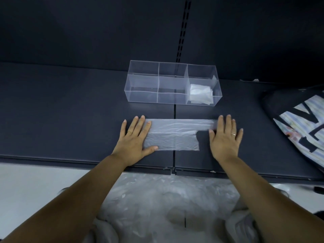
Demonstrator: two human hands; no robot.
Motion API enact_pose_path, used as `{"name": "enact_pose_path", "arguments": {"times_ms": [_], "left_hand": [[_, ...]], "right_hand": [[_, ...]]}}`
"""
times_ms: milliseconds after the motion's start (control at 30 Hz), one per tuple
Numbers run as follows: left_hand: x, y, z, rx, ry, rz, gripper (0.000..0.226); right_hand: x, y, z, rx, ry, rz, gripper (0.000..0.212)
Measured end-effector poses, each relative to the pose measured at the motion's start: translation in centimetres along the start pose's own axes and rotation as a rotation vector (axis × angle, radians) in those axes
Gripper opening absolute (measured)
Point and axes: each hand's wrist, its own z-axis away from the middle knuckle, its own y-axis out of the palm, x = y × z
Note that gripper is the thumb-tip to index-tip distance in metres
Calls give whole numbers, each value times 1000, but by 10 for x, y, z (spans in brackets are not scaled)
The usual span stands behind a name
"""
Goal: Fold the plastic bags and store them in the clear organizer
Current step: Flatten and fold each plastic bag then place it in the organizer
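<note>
A translucent plastic bag [172, 134] lies flat on the dark shelf, folded lengthwise into a long strip. My left hand [135, 137] presses flat on its left end with straight, spread fingers. My right hand [226, 137] lies flat on the bag's handle end at the right, fingers straight. Behind the bag stands the clear organizer [143, 85] with several compartments. A folded white bag [200, 93] sits in its front right compartment; the other compartments look empty.
A pile of loose crumpled plastic bags [166, 204] lies below the shelf's front edge, in front of me. A dark bag with a striped, lettered print [301, 120] rests on the shelf at the right. The dark back panel [105, 32] rises behind the organizer.
</note>
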Motion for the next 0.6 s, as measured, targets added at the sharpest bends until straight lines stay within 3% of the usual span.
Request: {"name": "enact_pose_path", "arguments": {"times_ms": [67,133,233,400,600], "left_hand": [[-8,-6,3,-61,45,30,89],[-23,-9,7,-102,143,110,78],[-51,-5,12,-72,254,234,71],[-70,3,17,-64,194,337,76],[-74,-6,11,-263,100,375,46]], "right_hand": [[2,-9,14,-134,19,-101,61],[9,-13,31,-215,-162,-245,46],[16,-7,53,-66,-409,-309,31],[19,-7,51,-40,-347,-355,5],[16,-31,35,212,-303,-441,10]]}}
